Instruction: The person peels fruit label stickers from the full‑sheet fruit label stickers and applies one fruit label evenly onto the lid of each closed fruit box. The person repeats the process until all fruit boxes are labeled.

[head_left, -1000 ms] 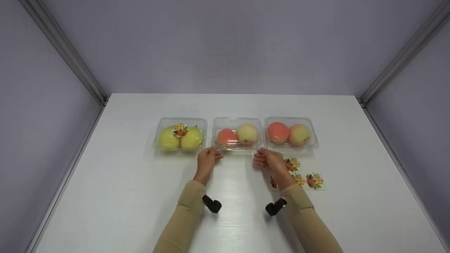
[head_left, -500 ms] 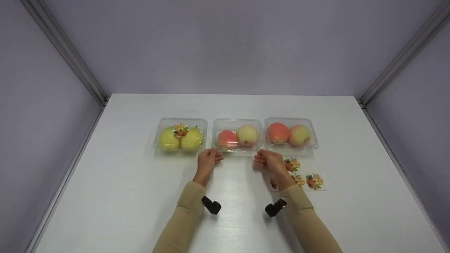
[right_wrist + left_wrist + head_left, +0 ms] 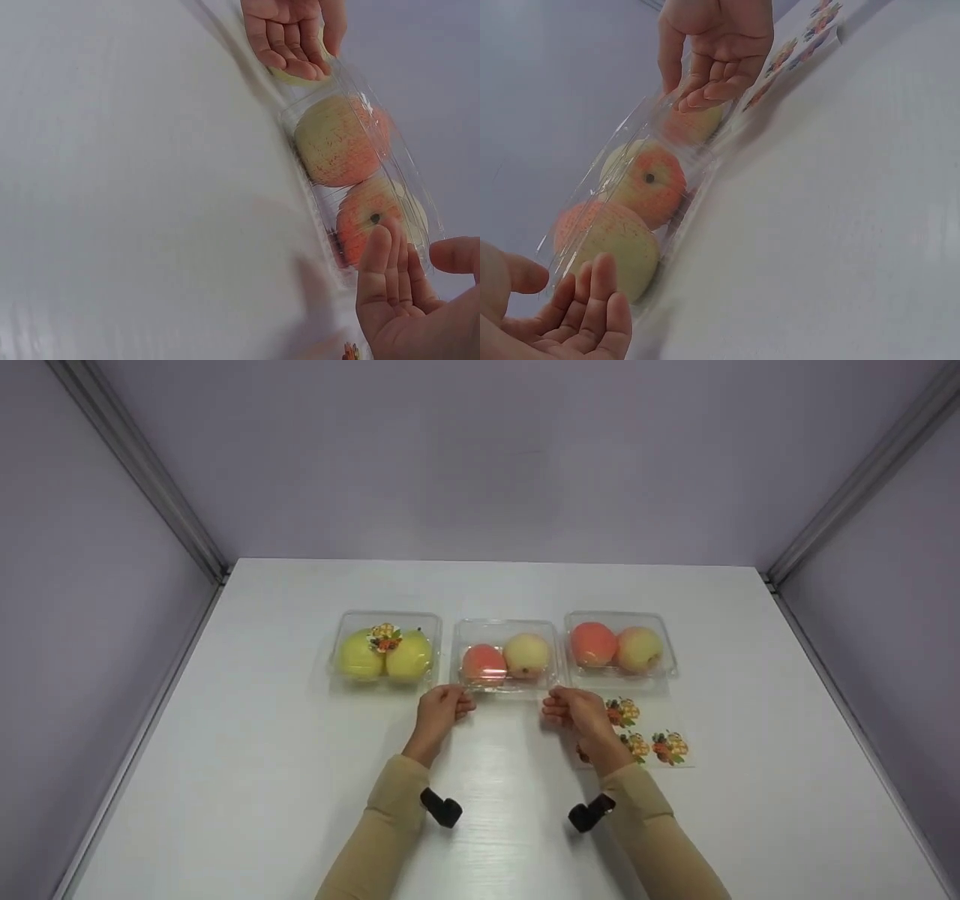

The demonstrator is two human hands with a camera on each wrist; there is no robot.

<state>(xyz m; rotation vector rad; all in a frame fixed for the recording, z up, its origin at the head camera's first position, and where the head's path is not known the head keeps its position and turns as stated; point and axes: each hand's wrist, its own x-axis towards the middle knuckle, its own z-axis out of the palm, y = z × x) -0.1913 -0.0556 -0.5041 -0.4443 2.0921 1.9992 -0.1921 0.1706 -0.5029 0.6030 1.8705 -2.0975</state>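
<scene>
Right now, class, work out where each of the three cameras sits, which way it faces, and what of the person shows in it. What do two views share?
Head: worn on the head, looking forward and down at the table; both forearms, left hand, right hand.
Left wrist: low by the left hand, looking along the middle clear box toward the right hand.
Right wrist: low by the right hand, looking along the box toward the left hand.
Both wrist views share the box, its two apples and both hands.
</scene>
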